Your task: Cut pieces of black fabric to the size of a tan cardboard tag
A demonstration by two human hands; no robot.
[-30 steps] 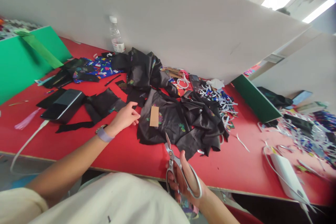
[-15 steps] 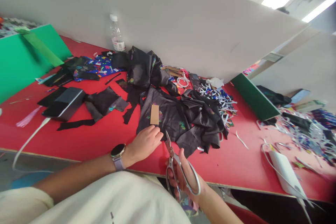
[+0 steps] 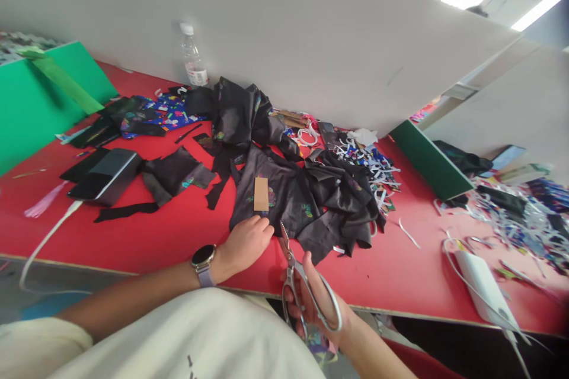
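Black fabric [image 3: 288, 201] lay on the red desk [image 3: 391, 275], its near edge at the curled fingers [image 3: 263, 227] of the left hand [image 3: 244, 247]; whether they pinched it, I could not tell. Just beyond them, a tan card [image 3: 261, 194] rested on the fabric. The right hand [image 3: 323, 305] had its fingers closed around scissors [image 3: 290, 259].

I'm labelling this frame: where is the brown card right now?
In the head view, just left of centre, the brown card lies on the black cloth, just beyond the left hand.
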